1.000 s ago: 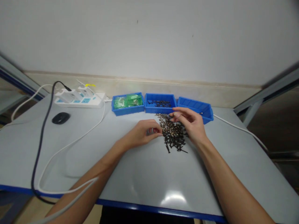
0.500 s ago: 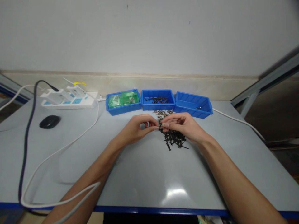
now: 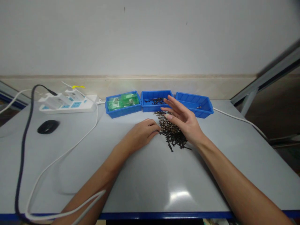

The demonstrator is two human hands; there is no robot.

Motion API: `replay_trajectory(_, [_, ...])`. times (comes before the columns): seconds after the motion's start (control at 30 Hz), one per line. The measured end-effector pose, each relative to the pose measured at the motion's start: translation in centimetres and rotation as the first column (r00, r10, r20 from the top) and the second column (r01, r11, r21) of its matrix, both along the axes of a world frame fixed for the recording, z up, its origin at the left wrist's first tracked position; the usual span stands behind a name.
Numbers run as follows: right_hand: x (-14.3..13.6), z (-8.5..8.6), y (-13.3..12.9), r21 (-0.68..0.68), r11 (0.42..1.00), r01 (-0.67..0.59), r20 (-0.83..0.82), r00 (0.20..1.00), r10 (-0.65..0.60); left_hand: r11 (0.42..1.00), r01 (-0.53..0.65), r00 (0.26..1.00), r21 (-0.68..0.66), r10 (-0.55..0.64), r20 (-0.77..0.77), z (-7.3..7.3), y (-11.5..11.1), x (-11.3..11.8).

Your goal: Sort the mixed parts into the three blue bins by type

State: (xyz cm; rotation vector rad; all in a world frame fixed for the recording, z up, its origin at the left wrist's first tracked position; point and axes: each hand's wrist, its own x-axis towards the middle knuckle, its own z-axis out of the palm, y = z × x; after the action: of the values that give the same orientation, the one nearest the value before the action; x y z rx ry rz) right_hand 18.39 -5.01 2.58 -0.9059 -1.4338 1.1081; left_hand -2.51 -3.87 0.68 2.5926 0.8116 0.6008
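A pile of small screws (image 3: 173, 137) is spread on the grey tabletop (image 3: 145, 181), between the two hands. Its far part is made up of bronze-coloured pieces, and its near part of black ones, a few of which are strewn at the near edge. The left hand (image 3: 143, 132) is set just beside the pile, at its left edge, with the fingers curled and brought together with the thumb. Dark screws are seen right at its fingertips, but whether one is pinched there cannot be told. The right hand (image 3: 184, 120) is held above the right side of the pile, which is partly hidden by it. Its fingers are spread and pointed toward the bins, the thumb is held apart from them, and nothing is seen to be gripped.

Beyond the pile, three blue bins are lined up near the wall. Green packets (image 3: 128, 99) are held in the left bin (image 3: 124, 111), and dark screws are scattered in the middle bin (image 3: 150, 108), whose right end is partly covered by the right hand's fingers. A single small shiny piece (image 3: 199, 107) is contained in the right bin (image 3: 205, 114). On the left, a black mouse (image 3: 48, 127) is placed in front of a white power strip (image 3: 89, 107), and a white cable (image 3: 67, 147) is looped across the left forearm.
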Motion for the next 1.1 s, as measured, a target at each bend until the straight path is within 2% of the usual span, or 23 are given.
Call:
replay_trajectory(0.23, [0.6, -0.3, 0.3, -0.008, 0.999, 0.042, 0.029, 0.999, -0.041, 1.0, 0.025, 1.0, -0.001, -0.025, 0.018, 0.0, -0.3, 0.0])
replay_trajectory(0.4, [0.7, -0.2, 0.2, -0.018, 0.999, 0.031, 0.015, 0.999, -0.03, 1.0, 0.001, 1.0, -0.002, -0.001, -0.001, 0.0, -0.1, 0.0])
replay_trajectory(0.7, [0.6, 0.0, 0.2, -0.03, 0.998, 0.051, 0.034, 0.998, -0.05, 0.998, -0.046, 0.994, -0.035, 0.049, 0.097, -0.4, 0.5, -0.3])
replay_trajectory(0.93, [0.6, 0.0, 0.2, -0.038, 0.996, 0.077, 0.022, 0.997, -0.076, 0.987, -0.073, 0.961, -0.143, 0.108, 0.253, 0.5, 0.1, 0.0])
replay_trajectory(1.1, [0.6, 0.0, 0.0, -0.04, 0.998, 0.048, 0.094, 0.995, -0.044, 0.966, -0.118, 0.884, -0.23, 0.207, 0.42, 1.2, -0.2, 0.3])
